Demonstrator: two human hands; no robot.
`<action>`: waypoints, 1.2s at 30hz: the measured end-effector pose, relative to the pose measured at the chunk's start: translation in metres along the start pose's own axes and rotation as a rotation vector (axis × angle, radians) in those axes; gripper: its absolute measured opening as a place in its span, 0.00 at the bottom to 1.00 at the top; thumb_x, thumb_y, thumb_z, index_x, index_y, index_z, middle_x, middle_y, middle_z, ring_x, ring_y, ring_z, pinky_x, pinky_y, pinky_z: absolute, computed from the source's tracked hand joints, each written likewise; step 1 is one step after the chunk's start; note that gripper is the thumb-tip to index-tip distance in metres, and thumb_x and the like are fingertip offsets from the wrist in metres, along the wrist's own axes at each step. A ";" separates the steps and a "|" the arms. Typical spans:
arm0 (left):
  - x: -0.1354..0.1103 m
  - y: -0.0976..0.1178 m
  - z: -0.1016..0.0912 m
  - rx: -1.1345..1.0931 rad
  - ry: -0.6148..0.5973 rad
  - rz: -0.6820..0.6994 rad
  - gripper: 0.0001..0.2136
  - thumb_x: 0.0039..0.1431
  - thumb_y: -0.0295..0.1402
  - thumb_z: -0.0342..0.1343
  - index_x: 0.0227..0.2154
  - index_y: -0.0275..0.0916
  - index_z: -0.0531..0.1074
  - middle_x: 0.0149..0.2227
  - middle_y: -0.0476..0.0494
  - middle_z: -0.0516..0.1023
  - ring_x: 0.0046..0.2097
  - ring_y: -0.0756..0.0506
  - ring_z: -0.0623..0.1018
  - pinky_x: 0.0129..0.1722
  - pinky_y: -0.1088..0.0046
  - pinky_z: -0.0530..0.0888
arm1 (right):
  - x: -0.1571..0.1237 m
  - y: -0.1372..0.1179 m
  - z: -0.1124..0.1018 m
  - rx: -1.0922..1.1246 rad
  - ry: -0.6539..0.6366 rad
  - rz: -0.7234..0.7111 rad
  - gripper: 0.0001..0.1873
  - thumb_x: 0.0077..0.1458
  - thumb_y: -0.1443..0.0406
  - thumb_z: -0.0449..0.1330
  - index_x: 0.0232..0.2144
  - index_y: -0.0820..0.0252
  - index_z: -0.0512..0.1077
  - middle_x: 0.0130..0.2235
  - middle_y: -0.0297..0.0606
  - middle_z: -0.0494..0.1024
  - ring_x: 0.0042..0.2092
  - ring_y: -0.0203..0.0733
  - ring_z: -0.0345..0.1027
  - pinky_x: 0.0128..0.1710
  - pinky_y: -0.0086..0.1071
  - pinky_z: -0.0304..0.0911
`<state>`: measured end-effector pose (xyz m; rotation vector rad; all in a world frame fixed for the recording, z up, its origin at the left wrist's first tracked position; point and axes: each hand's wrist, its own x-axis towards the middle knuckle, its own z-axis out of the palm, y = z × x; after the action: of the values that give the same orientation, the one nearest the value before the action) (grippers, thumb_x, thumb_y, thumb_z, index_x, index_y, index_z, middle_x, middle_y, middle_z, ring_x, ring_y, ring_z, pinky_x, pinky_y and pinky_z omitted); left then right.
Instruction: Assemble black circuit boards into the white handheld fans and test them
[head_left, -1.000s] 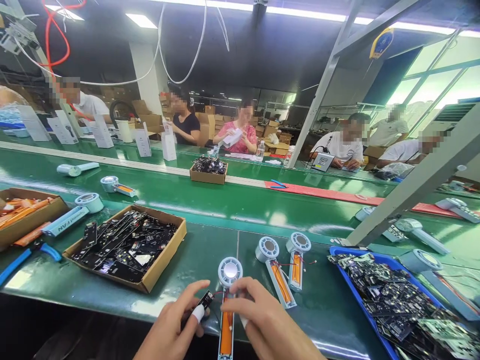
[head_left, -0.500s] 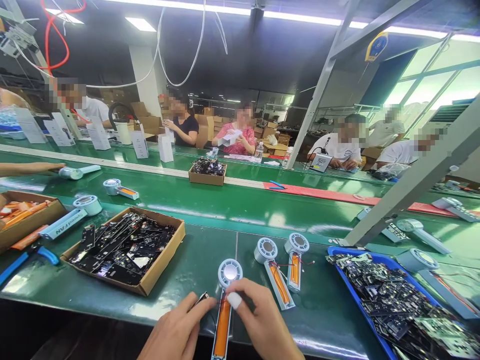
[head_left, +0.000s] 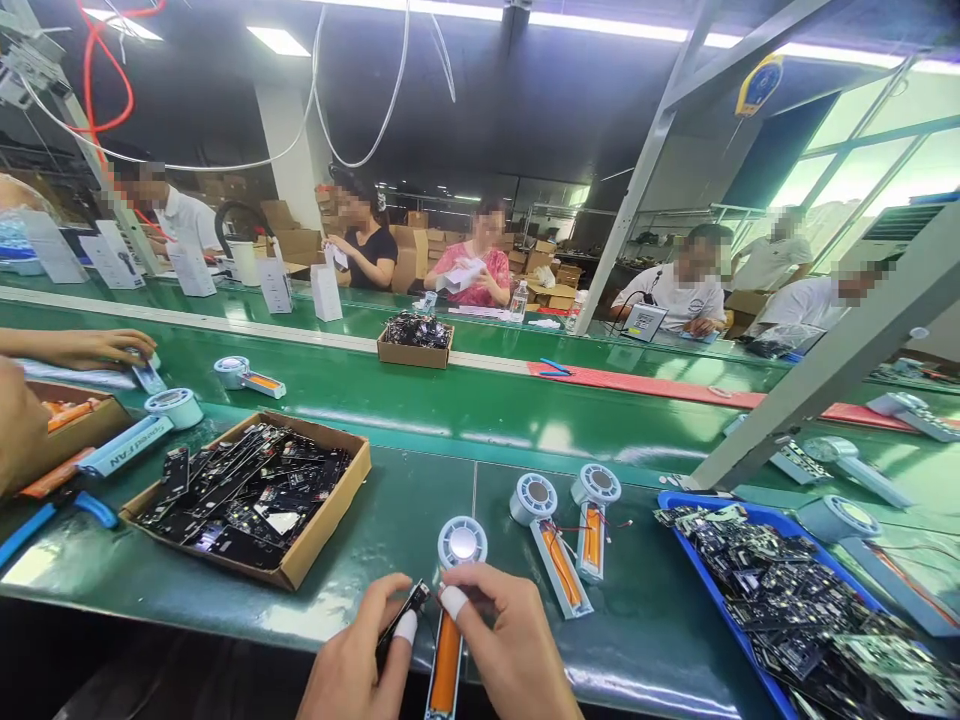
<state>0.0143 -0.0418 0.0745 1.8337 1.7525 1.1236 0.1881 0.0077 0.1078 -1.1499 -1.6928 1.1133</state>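
My left hand (head_left: pixel 364 650) grips a narrow black circuit board (head_left: pixel 405 612) between thumb and fingers, its end tilted up toward the right. Under my hands lies a light-blue handheld fan (head_left: pixel 462 542), its handle open and pointing at me, with an orange battery (head_left: pixel 445 665) inside. At the top of that handle my right hand (head_left: pixel 514 630) is closed in a pinch; whatever sits between its fingertips is too small to make out. White covers wrap both thumb tips. Two more opened fans, a nearer one (head_left: pixel 534 497) and a farther one (head_left: pixel 600 484), rest to the right.
A cardboard box (head_left: pixel 330 530) of black boards stands left, a blue tray (head_left: pixel 739 640) of boards right. Blue-handled pliers (head_left: pixel 94 508) lie far left, near a co-worker's hand (head_left: pixel 112 348) at another fan. A slanted metal post (head_left: pixel 810 370) crosses the right side.
My left hand has turned, bringing its thumb and more of the circuit board into view. My right fingertips have shifted slightly left. At left, a co-worker's hand has moved with a fan.
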 end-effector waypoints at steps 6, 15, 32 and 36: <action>0.000 0.011 0.004 -0.081 0.008 -0.057 0.11 0.65 0.34 0.47 0.45 0.47 0.71 0.45 0.46 0.84 0.44 0.46 0.84 0.41 0.75 0.78 | -0.001 -0.008 0.001 0.000 -0.010 0.053 0.10 0.59 0.65 0.57 0.35 0.59 0.78 0.31 0.36 0.78 0.34 0.40 0.71 0.35 0.28 0.63; -0.002 0.020 0.008 -0.125 0.101 -0.009 0.11 0.64 0.34 0.49 0.43 0.45 0.75 0.39 0.47 0.84 0.36 0.45 0.83 0.35 0.75 0.78 | -0.001 -0.014 0.000 -0.374 -0.004 -0.219 0.11 0.56 0.76 0.53 0.32 0.58 0.73 0.34 0.36 0.74 0.36 0.39 0.69 0.34 0.27 0.59; -0.005 0.012 0.023 -0.290 0.104 -0.096 0.12 0.65 0.41 0.51 0.44 0.44 0.76 0.33 0.49 0.81 0.32 0.47 0.81 0.36 0.77 0.79 | -0.009 0.002 0.008 -0.627 0.064 -0.319 0.12 0.55 0.76 0.51 0.35 0.56 0.67 0.36 0.36 0.72 0.34 0.40 0.70 0.32 0.30 0.58; -0.010 0.003 0.032 -0.095 0.222 0.153 0.13 0.68 0.36 0.48 0.47 0.43 0.76 0.46 0.43 0.82 0.47 0.45 0.82 0.48 0.74 0.78 | -0.010 -0.001 0.007 -0.748 0.084 -0.367 0.11 0.54 0.75 0.52 0.33 0.55 0.67 0.36 0.37 0.73 0.33 0.42 0.69 0.29 0.31 0.56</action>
<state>0.0413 -0.0439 0.0536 1.8721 1.6634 1.4949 0.1838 -0.0033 0.1051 -1.2117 -2.2126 0.1852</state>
